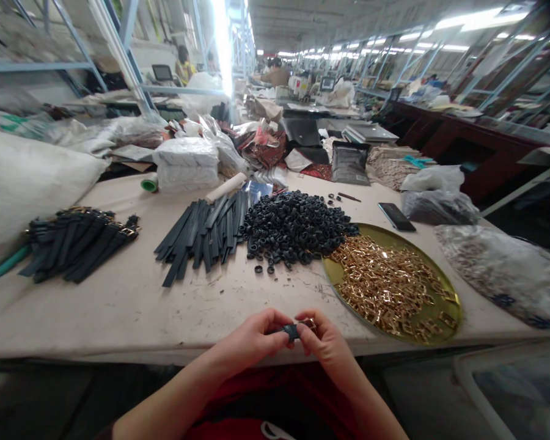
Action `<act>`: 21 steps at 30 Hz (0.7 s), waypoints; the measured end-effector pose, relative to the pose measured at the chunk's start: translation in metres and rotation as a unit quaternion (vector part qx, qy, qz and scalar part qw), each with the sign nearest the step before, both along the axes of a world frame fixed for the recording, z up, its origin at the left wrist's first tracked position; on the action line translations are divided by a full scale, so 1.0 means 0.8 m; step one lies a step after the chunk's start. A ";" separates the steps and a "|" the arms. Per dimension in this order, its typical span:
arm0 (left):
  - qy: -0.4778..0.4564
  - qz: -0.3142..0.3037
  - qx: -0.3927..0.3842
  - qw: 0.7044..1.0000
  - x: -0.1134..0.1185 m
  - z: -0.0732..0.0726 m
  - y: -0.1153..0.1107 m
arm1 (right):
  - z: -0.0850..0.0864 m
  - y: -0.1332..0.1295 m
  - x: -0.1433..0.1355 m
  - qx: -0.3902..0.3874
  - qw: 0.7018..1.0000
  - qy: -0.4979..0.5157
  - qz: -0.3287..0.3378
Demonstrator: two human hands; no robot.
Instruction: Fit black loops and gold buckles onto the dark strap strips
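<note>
Close to the table's front edge, my left hand (262, 333) pinches a dark strap (291, 332). My right hand (319, 335) is closed on the same piece, where a gold buckle (310, 324) shows between the fingers. Much of the strap is covered by my fingers. Beyond my hands lies a heap of small black loops (297, 226). Flat dark straps (201, 229) are piled to its left. On the right, a round gold tray (453, 293) carries many gold buckles (385, 284). Straps with buckles fitted (80, 244) lie bunched at the far left.
A phone (396, 217) and a thin dark tool (349, 197) lie behind the tray. Plastic bags (504, 269) line the right side, and a large white sack (32, 189) the left. Wrapped packs (186, 164) and stacked materials fill the back of the table.
</note>
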State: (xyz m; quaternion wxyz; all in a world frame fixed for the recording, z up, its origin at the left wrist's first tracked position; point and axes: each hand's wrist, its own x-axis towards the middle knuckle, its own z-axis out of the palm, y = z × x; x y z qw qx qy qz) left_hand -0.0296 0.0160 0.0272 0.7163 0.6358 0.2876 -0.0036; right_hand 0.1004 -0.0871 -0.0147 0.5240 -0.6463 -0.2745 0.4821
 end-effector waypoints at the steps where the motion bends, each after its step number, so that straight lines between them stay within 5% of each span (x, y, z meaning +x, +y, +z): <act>1: -0.004 -0.018 -0.017 1.000 -0.001 0.000 0.000 | 0.000 -0.003 0.002 -0.012 0.999 0.003 0.032; 8: 0.024 -0.048 0.020 0.998 -0.002 -0.008 -0.002 | 0.011 -0.022 0.008 0.011 0.966 -0.227 0.127; 15: 0.038 -0.134 0.053 0.989 -0.006 -0.012 -0.004 | 0.019 -0.027 0.011 0.011 0.934 -0.294 0.202; 18: 0.046 -0.126 0.080 0.988 -0.001 -0.014 -0.003 | 0.018 -0.026 0.011 0.018 0.923 -0.314 0.220; 21: 0.066 -0.107 0.117 0.985 0.004 -0.011 0.000 | 0.012 -0.026 0.012 0.018 0.943 -0.268 0.196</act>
